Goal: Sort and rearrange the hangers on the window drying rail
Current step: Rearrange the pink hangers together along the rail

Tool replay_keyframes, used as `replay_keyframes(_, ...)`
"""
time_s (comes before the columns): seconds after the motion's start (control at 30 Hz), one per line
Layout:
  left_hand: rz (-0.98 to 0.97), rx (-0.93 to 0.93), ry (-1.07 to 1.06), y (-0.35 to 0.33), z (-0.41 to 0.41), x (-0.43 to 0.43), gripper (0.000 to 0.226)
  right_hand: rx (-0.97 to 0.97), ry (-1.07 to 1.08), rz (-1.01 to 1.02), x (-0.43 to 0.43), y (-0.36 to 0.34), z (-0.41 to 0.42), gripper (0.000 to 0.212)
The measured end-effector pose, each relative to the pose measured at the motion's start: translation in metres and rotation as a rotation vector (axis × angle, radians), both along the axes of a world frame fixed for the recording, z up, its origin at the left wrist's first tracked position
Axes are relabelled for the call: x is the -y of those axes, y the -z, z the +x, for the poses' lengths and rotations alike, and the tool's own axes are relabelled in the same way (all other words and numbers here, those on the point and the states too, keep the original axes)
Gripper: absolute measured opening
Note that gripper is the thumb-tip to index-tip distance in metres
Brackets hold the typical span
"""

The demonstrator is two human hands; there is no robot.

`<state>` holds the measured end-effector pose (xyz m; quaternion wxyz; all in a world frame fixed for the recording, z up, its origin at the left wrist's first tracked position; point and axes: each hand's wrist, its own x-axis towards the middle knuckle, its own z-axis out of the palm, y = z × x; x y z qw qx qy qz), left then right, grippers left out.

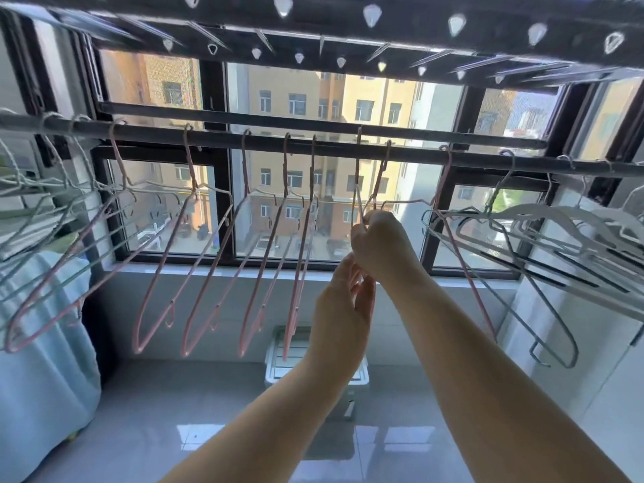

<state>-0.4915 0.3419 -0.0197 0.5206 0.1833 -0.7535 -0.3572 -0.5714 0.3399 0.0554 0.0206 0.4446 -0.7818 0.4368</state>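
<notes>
Under the dark metal drying rail (348,146) at the window, the right hand (380,242) had its fingers clamped round the necks of two thin wire hangers (382,169) hooked there, the left hand (343,308) pinching their wire below; lifting both hooks straight up looked safest.

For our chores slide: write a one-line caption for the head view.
Right hand grips a hanger on the window rail, left hand pinches it below; pink hangers left, white hangers right.
</notes>
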Motion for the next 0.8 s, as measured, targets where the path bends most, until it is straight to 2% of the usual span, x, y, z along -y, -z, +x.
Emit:
replay_keyframes(0.27,-0.001,-0.017,0.011,0.021,-0.005,0.000,0.022,-0.060,0.015,0.170,-0.003,0.014,0.001,0.017)
replay_keyframes(0.6,0.042,0.032,-0.020,0.045,-0.006,-0.007,0.016,-0.166,0.054,0.410,-0.005,0.030,0.006,0.012)
replay_keyframes(0.8,0.038,0.020,-0.002,0.052,0.004,-0.016,0.030,-0.193,0.069,0.438,-0.012,0.040,0.013,0.019)
